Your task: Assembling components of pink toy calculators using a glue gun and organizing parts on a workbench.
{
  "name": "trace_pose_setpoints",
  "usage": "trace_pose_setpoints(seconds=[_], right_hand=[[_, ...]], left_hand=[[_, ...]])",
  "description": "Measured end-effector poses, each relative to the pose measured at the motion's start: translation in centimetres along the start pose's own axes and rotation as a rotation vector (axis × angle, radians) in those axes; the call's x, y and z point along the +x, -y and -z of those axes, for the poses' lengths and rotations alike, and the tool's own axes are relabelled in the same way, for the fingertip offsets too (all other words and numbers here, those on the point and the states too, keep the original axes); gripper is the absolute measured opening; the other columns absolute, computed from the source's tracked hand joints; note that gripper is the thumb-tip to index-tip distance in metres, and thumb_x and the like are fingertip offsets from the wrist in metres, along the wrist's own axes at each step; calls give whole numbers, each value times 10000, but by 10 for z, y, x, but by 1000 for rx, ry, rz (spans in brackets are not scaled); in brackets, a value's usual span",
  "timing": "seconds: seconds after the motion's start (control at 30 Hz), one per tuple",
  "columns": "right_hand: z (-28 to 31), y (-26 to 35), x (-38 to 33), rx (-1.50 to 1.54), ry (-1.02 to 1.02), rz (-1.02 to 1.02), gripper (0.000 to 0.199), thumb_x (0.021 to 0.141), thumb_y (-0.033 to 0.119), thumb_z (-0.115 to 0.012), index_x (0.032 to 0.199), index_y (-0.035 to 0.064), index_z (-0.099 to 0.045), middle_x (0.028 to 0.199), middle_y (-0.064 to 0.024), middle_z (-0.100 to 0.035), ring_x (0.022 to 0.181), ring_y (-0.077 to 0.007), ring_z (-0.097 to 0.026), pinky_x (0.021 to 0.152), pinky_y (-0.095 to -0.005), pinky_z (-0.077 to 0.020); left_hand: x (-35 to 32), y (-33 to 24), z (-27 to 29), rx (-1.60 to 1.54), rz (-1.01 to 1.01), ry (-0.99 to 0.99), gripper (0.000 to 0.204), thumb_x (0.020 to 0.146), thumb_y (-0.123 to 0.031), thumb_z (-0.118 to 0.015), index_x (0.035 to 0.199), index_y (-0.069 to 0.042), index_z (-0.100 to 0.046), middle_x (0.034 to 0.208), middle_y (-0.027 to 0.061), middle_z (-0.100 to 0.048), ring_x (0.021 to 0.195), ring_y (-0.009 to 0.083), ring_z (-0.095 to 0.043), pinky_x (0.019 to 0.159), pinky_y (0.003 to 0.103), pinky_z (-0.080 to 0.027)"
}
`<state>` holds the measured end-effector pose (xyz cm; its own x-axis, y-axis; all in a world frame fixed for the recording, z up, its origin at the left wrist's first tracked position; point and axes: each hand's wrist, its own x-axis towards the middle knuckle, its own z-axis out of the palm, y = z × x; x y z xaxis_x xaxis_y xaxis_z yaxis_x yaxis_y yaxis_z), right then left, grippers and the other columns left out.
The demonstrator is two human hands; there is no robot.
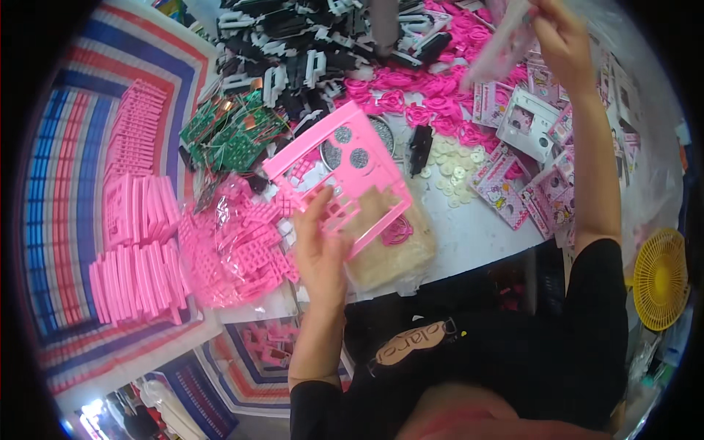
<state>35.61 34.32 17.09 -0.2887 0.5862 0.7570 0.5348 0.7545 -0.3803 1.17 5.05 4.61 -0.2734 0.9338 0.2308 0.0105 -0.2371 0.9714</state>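
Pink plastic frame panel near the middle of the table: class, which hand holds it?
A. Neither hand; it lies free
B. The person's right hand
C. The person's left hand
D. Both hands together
C. The left hand grips the lower edge of the pink frame panel, while the right hand is raised far off at the top right, holding a pale pink piece.

Green circuit boards [233, 130], yellow fan [660, 279]

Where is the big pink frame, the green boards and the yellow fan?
pink frame [367, 158]: head view, on its flat upper panel, held by the left hand [320, 253].
green boards [233, 130]: head view, middle of the pile.
yellow fan [660, 279]: head view, centre of its grille.
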Motion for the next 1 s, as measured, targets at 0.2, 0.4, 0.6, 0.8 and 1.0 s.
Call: trace_pose_setpoints(seconds=[0.2, 0.4, 0.6, 0.8, 1.0], right_hand=[[-108, 187, -82, 254, 509, 199, 393, 789, 156, -714, 1156, 33, -647, 1020, -134, -674, 986, -339, -639, 901, -402, -512], [-116, 158, -113, 858, 547, -377, 676, 827, 231, -807, 1404, 33, -514, 1296, -101, -609, 1133, -236, -602, 989, -395, -487], [-151, 202, -169, 1314, 575, -757, 623, 964, 174, -717, 1478, 2, -410, 1283, -71, -596, 1185, -138, -558, 997, -312, -481], [-136, 220, -159, 985, 592, -482, 682, 960, 300, -716, 1468, -10, -383, 1206, -133, -654, 1056, -190, -656, 911, -352, -524], [-130, 221, -157, 915, 660, -435, 743, 928, 407, -723, 1455, -2, -396, 1127, -198, -705, 967, -303, -717, 841, -369, -544]], left_hand=[[-13, -6, -24, 147, 25, 42, 266, 946, -55, -576, 1206, -19, -618, 1120, 57, -578, 1011, 159, -544, 813, 286, -430], [-29, -3, 11, -551, 308, -141, 208, 1063, -227, -521, 1167, -51, -560, 1022, 52, -613, 915, 162, -616, 910, 373, -529], [-20, 11, -10, 179, 9, -479, 606, 995, -186, -589, 1520, 15, -363, 1414, 134, -497, 1182, 214, -533, 1074, 395, -408], [-20, 12, 5, 548, -67, -191, 1061, 740, -232, -831, 1595, 0, -246, 1412, 195, -444, 1315, 334, -403, 1071, 431, -366], [-24, 14, -1, 299, 22, -256, 1093, 740, -284, -835, 1602, -3, -225, 1427, 195, -397, 1261, 325, -416, 1066, 412, -382]])
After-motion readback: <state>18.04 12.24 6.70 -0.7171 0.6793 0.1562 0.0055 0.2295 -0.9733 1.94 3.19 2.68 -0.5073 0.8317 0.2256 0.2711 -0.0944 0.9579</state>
